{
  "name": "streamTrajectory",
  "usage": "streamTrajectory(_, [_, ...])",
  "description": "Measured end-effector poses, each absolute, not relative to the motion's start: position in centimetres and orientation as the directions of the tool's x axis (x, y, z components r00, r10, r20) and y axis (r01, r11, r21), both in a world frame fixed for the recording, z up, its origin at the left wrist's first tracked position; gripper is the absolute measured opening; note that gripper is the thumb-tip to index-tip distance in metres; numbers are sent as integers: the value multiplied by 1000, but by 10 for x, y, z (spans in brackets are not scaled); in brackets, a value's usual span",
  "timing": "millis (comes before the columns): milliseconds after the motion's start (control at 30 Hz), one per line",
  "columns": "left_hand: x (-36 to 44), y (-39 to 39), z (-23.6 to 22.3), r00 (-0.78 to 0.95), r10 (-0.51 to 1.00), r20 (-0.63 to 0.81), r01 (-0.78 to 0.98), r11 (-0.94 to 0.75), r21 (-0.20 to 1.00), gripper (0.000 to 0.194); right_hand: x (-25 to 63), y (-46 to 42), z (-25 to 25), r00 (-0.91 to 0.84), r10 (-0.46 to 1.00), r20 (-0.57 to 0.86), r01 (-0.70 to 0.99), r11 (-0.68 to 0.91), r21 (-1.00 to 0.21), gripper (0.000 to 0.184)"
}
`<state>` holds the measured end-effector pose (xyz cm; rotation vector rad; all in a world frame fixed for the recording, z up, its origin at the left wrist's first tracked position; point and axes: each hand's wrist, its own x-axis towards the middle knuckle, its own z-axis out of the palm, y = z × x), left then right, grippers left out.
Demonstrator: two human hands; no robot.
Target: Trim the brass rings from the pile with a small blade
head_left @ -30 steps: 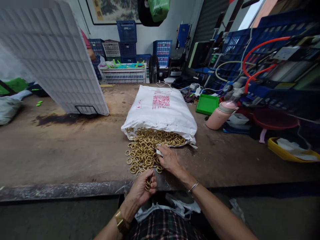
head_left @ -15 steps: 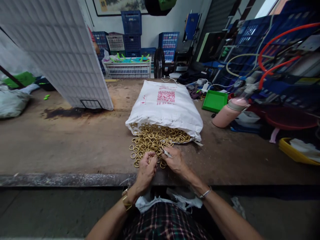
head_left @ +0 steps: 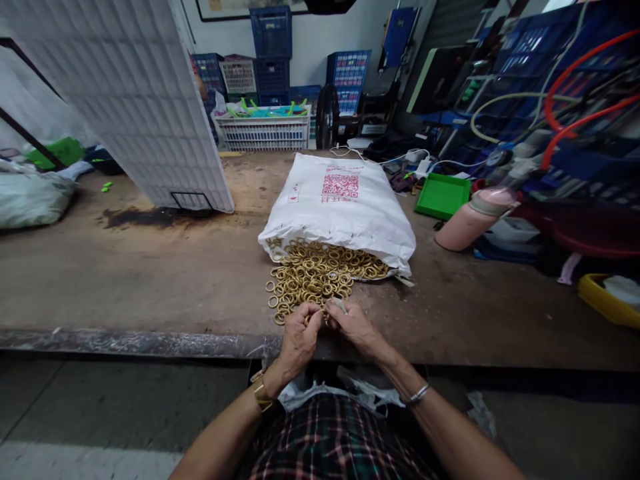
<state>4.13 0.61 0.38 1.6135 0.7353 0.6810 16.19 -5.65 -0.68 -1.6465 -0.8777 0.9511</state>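
Note:
A white woven sack with red print lies on the table, its open end towards me. Brass-coloured rings spill from its mouth into a heap in front. At the heap's near edge, my left hand is closed, with thumb and fingers pinched around what looks like one ring. Close against it, my right hand is also closed, its fingertips meeting the left ones. A small pale piece shows at the right index finger; whether it is held or wrapped on is unclear.
A white ribbed panel stands on the wooden table at left. To the right are a green tray, a pink bottle and a yellow tray. Behind are a fan and a white crate.
The camera view has shifted slightly, so the scene sits a little to the right and higher. My hands have come closer together, fingertips now meeting at the heap's near edge.

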Motion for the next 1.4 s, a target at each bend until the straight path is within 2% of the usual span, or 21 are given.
streamTrajectory(133, [39,4,1,648,756,-97,104,38,994,21,159,-58,-11,436,865,-247,67,-305,-950,36])
streamTrajectory(333, [37,1,-3,738,589,-330,107,380,919,30,156,-56,-7,502,854,-138,141,-238,-961,24])
streamTrajectory(467, [36,0,-5,767,540,-346,23,516,856,30,156,-57,-3,477,873,-106,189,-220,-957,24])
streamTrajectory(567, [34,0,-4,766,561,-315,-22,512,859,28,157,-61,-4,498,866,-48,328,-240,-914,26])
streamTrajectory(700, [33,-1,-3,762,591,-266,-45,458,888,27,156,-68,-8,411,910,50,631,-245,-736,20])
streamTrajectory(800, [31,-1,-3,766,598,-237,-49,422,905,27,151,-72,-9,341,938,54,751,-237,-616,15])
streamTrajectory(1033, [28,-2,-6,761,613,-215,-32,366,930,27,144,-70,0,350,937,-10,831,-315,-459,16])
streamTrajectory(1300, [25,-6,3,730,653,-202,32,263,964,31,145,-70,-2,335,940,-63,870,-335,-362,18])
streamTrajectory(1400, [20,-12,14,776,608,-167,25,236,972,32,156,-71,-3,414,905,-95,854,-422,-305,19])
